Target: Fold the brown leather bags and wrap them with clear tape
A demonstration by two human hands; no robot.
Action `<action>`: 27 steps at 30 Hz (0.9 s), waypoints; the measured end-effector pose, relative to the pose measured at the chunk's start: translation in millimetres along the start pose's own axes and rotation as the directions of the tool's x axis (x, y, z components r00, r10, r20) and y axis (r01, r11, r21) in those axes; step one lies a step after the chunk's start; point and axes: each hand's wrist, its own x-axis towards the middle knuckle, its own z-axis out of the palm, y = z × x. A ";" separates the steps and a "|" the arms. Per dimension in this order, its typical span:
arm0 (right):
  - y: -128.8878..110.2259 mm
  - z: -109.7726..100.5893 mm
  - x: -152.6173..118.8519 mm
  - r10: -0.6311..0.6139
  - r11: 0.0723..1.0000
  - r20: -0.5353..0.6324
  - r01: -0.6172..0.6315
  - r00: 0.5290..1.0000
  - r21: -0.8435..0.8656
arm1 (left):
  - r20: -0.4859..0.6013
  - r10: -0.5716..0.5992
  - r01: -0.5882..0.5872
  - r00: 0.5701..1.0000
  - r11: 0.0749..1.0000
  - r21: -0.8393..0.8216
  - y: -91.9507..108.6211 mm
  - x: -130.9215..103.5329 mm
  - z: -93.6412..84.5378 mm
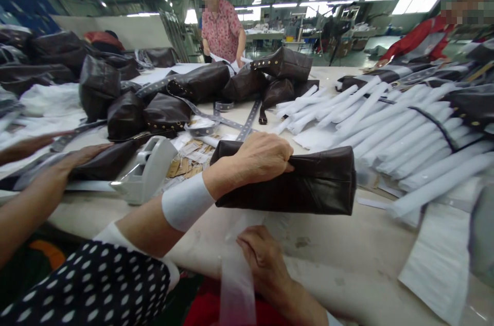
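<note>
My left hand (262,159) grips the upper edge of a dark brown leather bag (309,187), which lies on its side near the table's front edge. Below it, my right hand (262,254) is closed on a translucent plastic strip (237,285) that hangs down over the table edge. The strip's upper end runs up to the underside of the bag. A white band wraps my left forearm.
A grey tape dispenser (148,169) stands left of the bag, beside paper tags (193,156). Rolled white tubes (405,125) fill the right. More brown bags (200,82) lie behind. Another person's hands (85,156) reach in from the left; two people stand across the table.
</note>
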 end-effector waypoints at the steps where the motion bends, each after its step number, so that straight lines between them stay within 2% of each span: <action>1: -0.9 9.3 2.2 -0.007 1.000 0.017 0.007 1.000 0.000 | 0.006 0.006 -0.007 1.000 1.000 0.001 0.2 -1.4 0.8; 3: -0.4 19.4 1.2 -0.045 0.998 0.046 0.047 0.998 -0.044 | 0.018 0.018 -0.018 1.000 1.000 0.004 0.1 -4.7 3.2; 5: 2.3 16.7 -7.0 -0.089 0.983 0.078 0.101 0.993 -0.156 | 0.021 0.033 -0.033 0.999 0.999 0.006 -0.7 -8.0 6.6; 8: 9.0 -4.9 -27.0 -0.141 0.913 0.145 0.185 0.979 -0.363 | 0.014 0.068 -0.068 0.998 0.998 0.003 -2.5 -11.9 12.8; 11: 16.6 -30.0 -44.4 -0.177 0.845 0.257 0.281 0.950 -0.455 | 0.006 0.092 -0.092 0.996 0.996 -0.011 -3.7 -13.3 18.2; 17: 28.5 -64.2 -56.3 -0.181 0.822 0.403 0.363 0.897 -0.439 | -0.032 0.106 -0.106 0.994 0.994 0.000 -4.3 -14.7 24.0; 20: 27.6 -86.5 -55.9 -0.223 0.828 0.478 0.423 0.850 -0.367 | -0.086 0.162 -0.160 0.983 0.987 0.022 1.9 -25.7 33.5; 22: 24.4 -102.1 -54.6 -0.231 0.840 0.522 0.439 0.821 -0.318 | -0.163 0.225 -0.216 0.961 0.974 0.067 10.7 -39.9 46.7; 24: 23.3 -113.6 -55.1 -0.226 0.846 0.570 0.449 0.790 -0.287 | -0.255 0.296 -0.269 0.921 0.954 0.135 21.5 -58.1 64.7; 27: 31.8 -117.9 -63.3 -0.295 0.822 0.577 0.510 0.761 -0.252 | -0.353 0.379 -0.318 0.856 0.923 0.218 35.4 -83.9 91.9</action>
